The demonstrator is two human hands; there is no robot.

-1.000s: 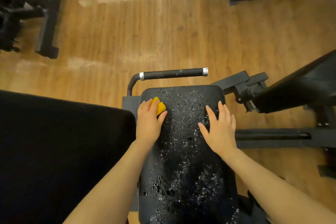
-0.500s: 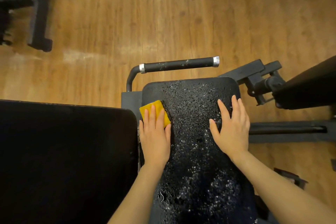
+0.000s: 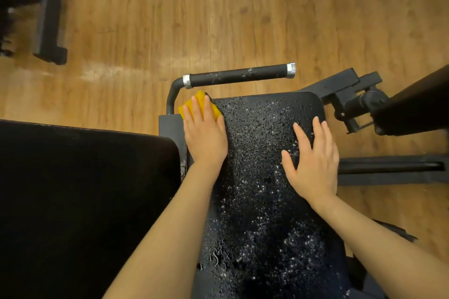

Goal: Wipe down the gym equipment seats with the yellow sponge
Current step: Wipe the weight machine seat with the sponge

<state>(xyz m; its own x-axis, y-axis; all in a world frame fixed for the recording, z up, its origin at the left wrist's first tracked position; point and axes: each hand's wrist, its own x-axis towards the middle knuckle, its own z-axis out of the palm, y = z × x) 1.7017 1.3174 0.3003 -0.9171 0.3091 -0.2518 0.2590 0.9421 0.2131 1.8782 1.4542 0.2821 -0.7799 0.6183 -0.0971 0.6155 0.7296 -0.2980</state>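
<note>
Sponge, yellow (image 3: 188, 107): lies at the far left corner of the black seat pad (image 3: 262, 177), partly overhanging its edge, at 11 o'clock from pad centre. Left hand (image 3: 206, 136): flat on the sponge, fingers straight, pressing. Right hand (image 3: 313, 160): flat on the pad's right side at 2 o'clock, fingers extended, holding nothing. Pad surface: covered in droplets and white flecks. Handle bar (image 3: 239, 75), black grip with silver collars: just beyond the pad at 12 o'clock. Second black pad (image 3: 80, 196): at 9 o'clock. Wood floor (image 3: 218, 19): beneath.
</note>
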